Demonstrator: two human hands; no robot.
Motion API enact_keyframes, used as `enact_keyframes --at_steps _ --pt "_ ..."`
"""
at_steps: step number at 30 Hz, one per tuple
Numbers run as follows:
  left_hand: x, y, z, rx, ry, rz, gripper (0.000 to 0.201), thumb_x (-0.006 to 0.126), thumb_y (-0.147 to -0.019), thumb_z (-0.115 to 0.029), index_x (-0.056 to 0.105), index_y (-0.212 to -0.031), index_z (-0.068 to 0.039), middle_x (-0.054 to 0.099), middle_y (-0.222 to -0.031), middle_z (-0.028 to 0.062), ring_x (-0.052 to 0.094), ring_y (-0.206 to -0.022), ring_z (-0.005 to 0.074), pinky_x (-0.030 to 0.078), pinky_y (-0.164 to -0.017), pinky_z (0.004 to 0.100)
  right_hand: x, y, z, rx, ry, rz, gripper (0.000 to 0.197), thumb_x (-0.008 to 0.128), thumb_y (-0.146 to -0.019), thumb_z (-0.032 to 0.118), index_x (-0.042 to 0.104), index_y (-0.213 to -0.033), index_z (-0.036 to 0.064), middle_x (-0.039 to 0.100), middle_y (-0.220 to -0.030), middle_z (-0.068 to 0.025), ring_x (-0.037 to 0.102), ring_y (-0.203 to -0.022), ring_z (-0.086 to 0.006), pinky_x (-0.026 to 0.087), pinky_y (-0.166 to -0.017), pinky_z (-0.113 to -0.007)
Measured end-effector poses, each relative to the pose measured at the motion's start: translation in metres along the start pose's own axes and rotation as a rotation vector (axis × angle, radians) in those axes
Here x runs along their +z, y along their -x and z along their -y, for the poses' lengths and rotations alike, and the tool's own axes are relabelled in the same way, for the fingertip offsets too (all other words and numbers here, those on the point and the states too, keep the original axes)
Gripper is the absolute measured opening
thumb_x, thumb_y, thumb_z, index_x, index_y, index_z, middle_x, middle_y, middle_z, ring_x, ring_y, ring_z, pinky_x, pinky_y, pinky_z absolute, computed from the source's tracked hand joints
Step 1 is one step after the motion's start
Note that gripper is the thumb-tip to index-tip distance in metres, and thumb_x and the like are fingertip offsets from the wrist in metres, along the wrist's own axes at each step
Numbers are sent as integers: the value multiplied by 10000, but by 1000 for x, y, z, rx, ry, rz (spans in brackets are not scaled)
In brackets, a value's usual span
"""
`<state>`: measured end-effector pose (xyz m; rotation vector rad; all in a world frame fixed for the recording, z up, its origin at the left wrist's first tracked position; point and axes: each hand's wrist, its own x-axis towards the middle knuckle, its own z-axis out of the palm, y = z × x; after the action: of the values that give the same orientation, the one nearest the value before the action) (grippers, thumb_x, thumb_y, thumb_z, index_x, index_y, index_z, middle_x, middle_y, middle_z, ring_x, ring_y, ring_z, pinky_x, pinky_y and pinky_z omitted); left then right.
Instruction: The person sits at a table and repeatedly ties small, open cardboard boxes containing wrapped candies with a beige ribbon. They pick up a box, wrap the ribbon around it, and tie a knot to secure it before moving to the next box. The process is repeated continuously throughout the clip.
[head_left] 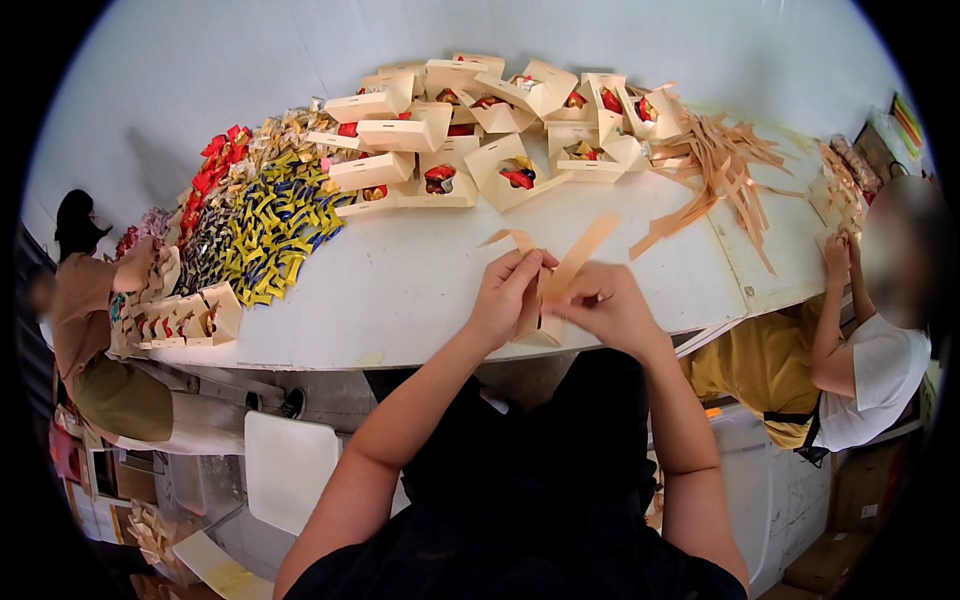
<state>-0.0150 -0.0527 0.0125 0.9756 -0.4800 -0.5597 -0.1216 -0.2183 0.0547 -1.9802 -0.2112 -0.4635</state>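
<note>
Tan ribbon (587, 248) lies pinched in right hand (612, 302) — left hand (502, 298) curls round small box (540, 332).

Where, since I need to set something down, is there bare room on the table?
The widest bare patch of table lies between the yellow packets and the left hand, in front of the open boxes. A smaller one lies between the right hand and the paper strips. Boxes crowd the back; packets crowd the left.

Beige box (541, 330) partly hidden behind fingers (519, 272), co-worker's head (905, 250) at right blurred
</note>
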Motion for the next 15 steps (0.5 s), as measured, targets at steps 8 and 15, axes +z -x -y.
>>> enact_keyframes --at_steps 8,15 --pt "-9 -2 -7 25 -309 161 227 587 -1169 -193 707 -1185 -1 700 -1047 1 632 -967 69 533 -857 260 6 -9 -15 230 -177 -64 322 908 -905 162 745 -1131 0 676 -784 26 578 -696 -41 477 -651 -229" --pt "-9 6 9 450 -632 76 172 655 -1115 -72 750 -1201 44 697 -1217 59 659 -988 103 555 -882 273 21 -13 -33 305 -209 -135 158 831 -944 125 737 -952 -2 693 -711 -12 589 -621 -59 475 -594 -246"
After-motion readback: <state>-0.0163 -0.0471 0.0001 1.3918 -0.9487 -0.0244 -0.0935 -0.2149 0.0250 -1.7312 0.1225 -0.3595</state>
